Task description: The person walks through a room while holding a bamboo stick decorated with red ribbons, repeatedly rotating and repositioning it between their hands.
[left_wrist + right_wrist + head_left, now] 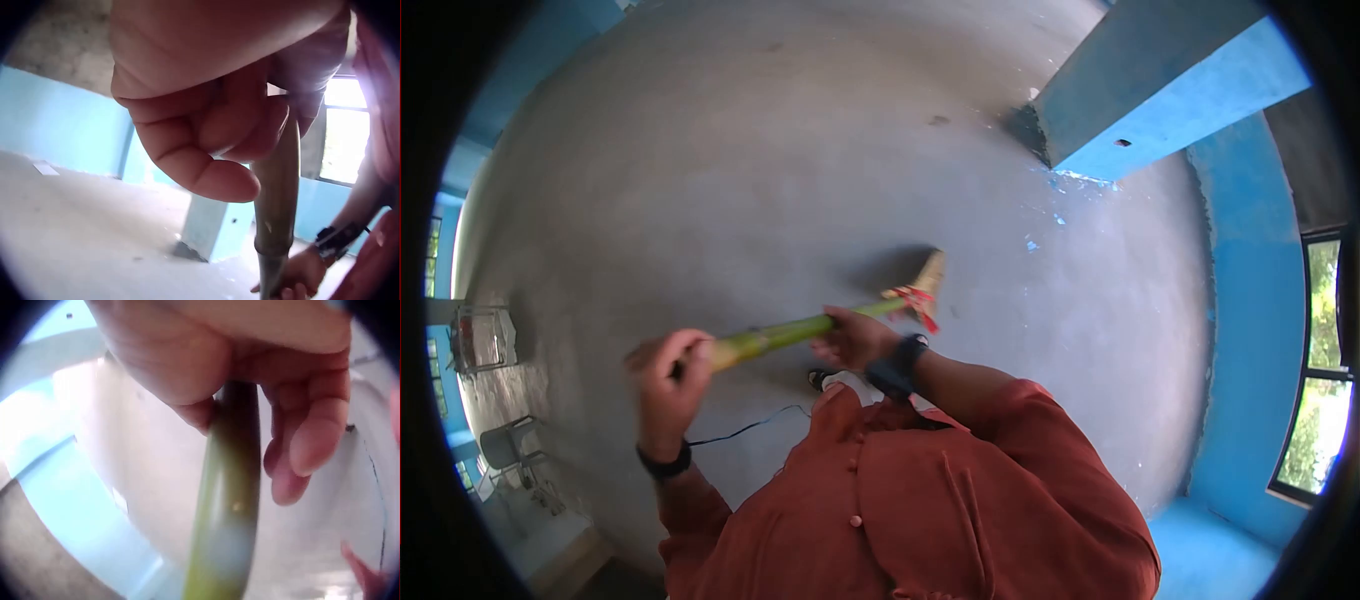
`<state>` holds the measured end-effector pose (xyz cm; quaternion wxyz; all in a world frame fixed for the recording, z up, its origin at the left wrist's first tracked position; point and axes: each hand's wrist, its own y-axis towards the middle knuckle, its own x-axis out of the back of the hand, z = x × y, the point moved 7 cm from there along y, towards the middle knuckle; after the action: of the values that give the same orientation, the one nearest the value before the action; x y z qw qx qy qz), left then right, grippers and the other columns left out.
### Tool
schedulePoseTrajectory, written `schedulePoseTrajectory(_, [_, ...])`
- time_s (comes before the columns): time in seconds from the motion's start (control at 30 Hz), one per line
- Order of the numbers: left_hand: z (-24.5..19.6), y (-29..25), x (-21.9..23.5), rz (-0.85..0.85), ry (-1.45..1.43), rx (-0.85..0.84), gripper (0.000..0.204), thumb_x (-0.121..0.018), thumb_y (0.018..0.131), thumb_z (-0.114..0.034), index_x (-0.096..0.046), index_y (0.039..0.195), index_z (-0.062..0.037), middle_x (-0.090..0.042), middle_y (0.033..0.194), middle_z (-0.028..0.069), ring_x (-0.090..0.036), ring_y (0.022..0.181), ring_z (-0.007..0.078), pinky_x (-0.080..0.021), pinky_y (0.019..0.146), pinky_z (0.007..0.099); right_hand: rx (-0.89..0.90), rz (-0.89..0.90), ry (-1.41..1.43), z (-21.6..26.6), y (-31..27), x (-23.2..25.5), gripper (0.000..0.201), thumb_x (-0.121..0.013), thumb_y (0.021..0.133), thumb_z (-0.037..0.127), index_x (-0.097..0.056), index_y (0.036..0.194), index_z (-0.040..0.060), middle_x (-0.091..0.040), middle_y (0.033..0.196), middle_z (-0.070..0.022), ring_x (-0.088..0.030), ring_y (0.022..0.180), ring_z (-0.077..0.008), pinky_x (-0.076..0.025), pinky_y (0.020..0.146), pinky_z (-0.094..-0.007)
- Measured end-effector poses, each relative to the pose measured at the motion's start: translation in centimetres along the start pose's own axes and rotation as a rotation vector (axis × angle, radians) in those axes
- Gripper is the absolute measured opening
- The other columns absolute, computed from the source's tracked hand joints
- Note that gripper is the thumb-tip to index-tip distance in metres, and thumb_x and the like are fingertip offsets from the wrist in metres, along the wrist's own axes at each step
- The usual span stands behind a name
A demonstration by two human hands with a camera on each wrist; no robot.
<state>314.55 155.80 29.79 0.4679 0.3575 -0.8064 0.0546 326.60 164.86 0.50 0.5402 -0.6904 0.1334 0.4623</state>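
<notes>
Nearest is the rust-red shirt point(900, 490), with both arms reaching forward from it. The left hand point(672, 380) is raised at the near end of the green pole point(778, 336), its fingers curled round it, a black band point(664, 462) on the wrist. The right forearm crosses in front of the body, bent at the elbow, and the right hand point(860, 340) grips the pole farther along, thumb on one side and fingers bent on the other, under a dark wrist strap point(896, 370). The pole slants between the hands and on past the right one to a tan, flared head point(932, 270) bound with red strips point(914, 298), over the grey floor point(750, 190). Whether the head touches the floor I cannot tell. Farther off stand a blue-and-grey pillar point(1150, 90), a blue wall point(1255, 270) and a window point(1315, 370).
</notes>
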Motion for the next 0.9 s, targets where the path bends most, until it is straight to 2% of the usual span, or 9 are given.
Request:
schedulePoseTrajectory(0.07, [-1.7, -0.6, 4.1, -0.164, 0.177, -0.011, 0.004, -0.059, 0.072, -0.009, -0.06, 0.074, -0.0053, -0.057, 0.063, 0.0055, -0.05, 0.05, 0.0192, -0.043, 0.052, 0.0303, 0.091, 0.109, 0.011, 0.9, 0.7, -6.9, 0.035, -0.052, 0.083, 0.044, -0.052, 0.087, 0.0085, -0.058, 0.079, -0.0056, -0.056, 0.066, -0.0163, -0.047, 0.057, -0.0265])
schedulePoseTrajectory(0.13, [-6.0, -1.8, 5.3, -0.287, 0.188, -0.347, 0.006, -0.061, 0.069, -0.012, -0.059, 0.073, -0.0087, -0.05, 0.058, 0.002, -0.045, 0.047, 0.0168, -0.042, 0.05, 0.0306, 0.061, 0.165, 0.087, 0.4, 4.0, -8.7, 0.031, -0.053, 0.082, 0.041, -0.051, 0.085, 0.0106, -0.057, 0.078, -0.0034, -0.055, 0.064, -0.0146, -0.046, 0.056, -0.0256])
schedulePoseTrajectory(0.23, [-7.5, -4.3, 4.1, -0.121, 0.189, -0.524, 0.009, -0.06, 0.067, -0.017, -0.058, 0.074, -0.01, -0.043, 0.055, -0.0002, -0.043, 0.047, 0.015, -0.042, 0.048, 0.031, 0.079, 0.237, 0.159, -0.2, 6.0, -10.5, 0.025, -0.056, 0.08, 0.034, -0.052, 0.078, 0.0095, -0.056, 0.074, -0.0021, -0.053, 0.061, -0.0136, -0.042, 0.057, -0.0244])
schedulePoseTrajectory(0.33, [-6.4, -7.5, 7.9, -0.25, 0.126, -0.502, 0.01, -0.059, 0.067, -0.018, -0.057, 0.072, -0.0096, -0.037, 0.054, -0.0004, -0.042, 0.046, 0.0143, -0.041, 0.047, 0.031, 0.126, 0.352, 0.045, -1.7, 3.5, -14.4, 0.023, -0.054, 0.082, 0.033, -0.05, 0.079, 0.0098, -0.054, 0.073, -0.0017, -0.05, 0.059, -0.0132, -0.039, 0.055, -0.0236])
schedulePoseTrajectory(0.47, [-1.5, -9.2, 12.6, -0.504, 0.135, -0.317, 0.01, -0.056, 0.069, -0.019, -0.055, 0.069, -0.0089, -0.042, 0.055, 0.0004, -0.043, 0.047, 0.0149, -0.042, 0.048, 0.0316, 0.045, 0.115, -0.039, -3.8, 2.6, -14.9, 0.021, -0.048, 0.085, 0.033, -0.047, 0.084, 0.012, -0.052, 0.076, -0.0016, -0.048, 0.056, -0.0124, -0.04, 0.053, -0.0249])
schedulePoseTrajectory(0.57, [4.3, -9.9, 13.4, -0.537, -0.018, -0.135, 0.01, -0.057, 0.07, -0.015, -0.056, 0.068, -0.0061, -0.048, 0.058, 0.0024, -0.045, 0.049, 0.0156, -0.041, 0.05, 0.0301, -0.067, 0.018, 0.006, -6.2, 3.0, -13.5, 0.022, -0.048, 0.086, 0.032, -0.049, 0.085, 0.01, -0.054, 0.077, -0.0026, -0.051, 0.058, -0.0133, -0.041, 0.053, -0.0247])
schedulePoseTrajectory(0.63, [8.9, -10.3, 12.5, -0.475, -0.139, 0.274, 0.005, -0.058, 0.07, -0.008, -0.057, 0.069, -0.0029, -0.053, 0.061, 0.0045, -0.048, 0.053, 0.0168, -0.04, 0.053, 0.0279, -0.127, -0.049, 0.036, -7.7, 3.6, -11.8, 0.024, -0.049, 0.086, 0.033, -0.05, 0.086, 0.0087, -0.055, 0.076, -0.003, -0.053, 0.06, -0.0139, -0.042, 0.053, -0.0242])
schedulePoseTrajectory(0.73, [11.0, -9.9, 10.1, -0.41, -0.182, 0.437, 0.004, -0.059, 0.066, -0.003, -0.058, 0.07, -0.0016, -0.053, 0.061, 0.0057, -0.05, 0.055, 0.0167, -0.039, 0.054, 0.0262, -0.283, -0.08, 0.136, -9.7, 5.2, -9.8, 0.024, -0.049, 0.086, 0.033, -0.051, 0.088, 0.0083, -0.056, 0.077, -0.0034, -0.055, 0.061, -0.0141, -0.043, 0.051, -0.0249])
schedulePoseTrajectory(0.9, [9.2, -12.2, 11.9, -0.436, -0.013, 0.284, 0.004, -0.059, 0.068, -0.006, -0.057, 0.068, -0.0028, -0.054, 0.062, 0.0054, -0.05, 0.053, 0.0172, -0.039, 0.052, 0.0281, -0.246, -0.034, -0.086, -9.8, 9.0, -11.1, 0.024, -0.052, 0.084, 0.033, -0.052, 0.082, 0.0098, -0.056, 0.068, -0.0021, -0.054, 0.056, -0.0124, -0.042, 0.045, -0.0241])
